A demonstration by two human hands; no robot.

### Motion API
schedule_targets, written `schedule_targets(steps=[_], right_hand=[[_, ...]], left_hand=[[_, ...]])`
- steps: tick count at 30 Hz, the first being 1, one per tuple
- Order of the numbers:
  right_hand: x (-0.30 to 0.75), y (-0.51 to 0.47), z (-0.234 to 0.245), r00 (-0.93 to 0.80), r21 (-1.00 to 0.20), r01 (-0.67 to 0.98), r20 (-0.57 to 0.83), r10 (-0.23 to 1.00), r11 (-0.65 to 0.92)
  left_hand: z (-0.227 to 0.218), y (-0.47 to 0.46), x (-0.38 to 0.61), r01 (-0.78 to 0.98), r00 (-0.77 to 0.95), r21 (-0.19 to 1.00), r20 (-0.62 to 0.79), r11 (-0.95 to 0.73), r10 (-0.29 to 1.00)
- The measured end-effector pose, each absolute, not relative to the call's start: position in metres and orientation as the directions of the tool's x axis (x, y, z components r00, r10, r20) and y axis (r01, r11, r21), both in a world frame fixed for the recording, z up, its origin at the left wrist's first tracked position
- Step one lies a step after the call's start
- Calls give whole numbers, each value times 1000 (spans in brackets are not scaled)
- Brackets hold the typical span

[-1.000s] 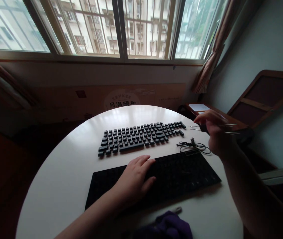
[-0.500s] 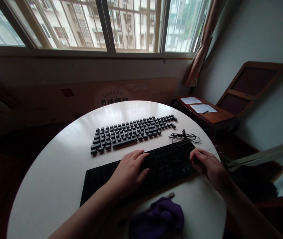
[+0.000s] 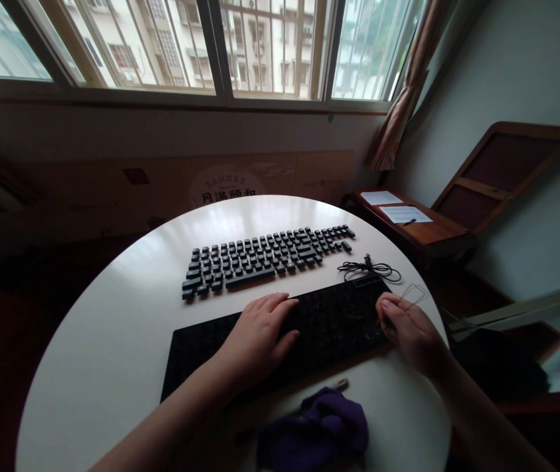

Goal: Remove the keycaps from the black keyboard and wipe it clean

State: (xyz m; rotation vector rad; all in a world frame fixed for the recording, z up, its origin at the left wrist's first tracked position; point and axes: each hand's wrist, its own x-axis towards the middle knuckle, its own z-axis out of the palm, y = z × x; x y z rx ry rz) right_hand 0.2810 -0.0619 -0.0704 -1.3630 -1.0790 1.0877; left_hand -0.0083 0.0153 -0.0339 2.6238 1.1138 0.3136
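Head camera view: a person's left hand (image 3: pixel 260 334) rested palm down across a black keyboard base (image 3: pixel 329 321) on a round white table (image 3: pixel 93 341), its fingers nearly together and the thumb set apart; the right hand (image 3: pixel 410 334), by the base's right edge, was closed around a wire keycap puller (image 3: pixel 414 286), whose thin loops stuck out above the knuckles; whether the fingertips touched the base could not be told.

Beyond the base, dark keycaps (image 3: pixel 250 278) lay in rows in keyboard order, well apart from both hands; a bundled black cable (image 3: pixel 369 267) sat just behind the base's far right corner; nearer the person, a crumpled purple cloth (image 3: pixel 322 426) lay beside a small grey-tipped object (image 3: pixel 341 384), too dim to identify; to the right, papers (image 3: pixel 406 214) and a pen (image 3: pixel 409 222) lay on a wooden chair (image 3: pixel 437 229), near a curtained window (image 3: pixel 273 49).
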Motion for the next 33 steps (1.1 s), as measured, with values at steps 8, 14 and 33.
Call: schedule_targets(steps=[8,14,33], right_hand=[[273,-77,-65,113,-881,459,181,977,111],[272,-83,-76,160,-885,436,254,954,163],[262,-84,-81,337,-951,193,297,894,243]], left_hand=[[-33,15,-6,667,676,348,87,-658,731],[-32,14,-7,667,679,339,89,-663,729],[-27,6,-5,629,697,360,132,-689,705]])
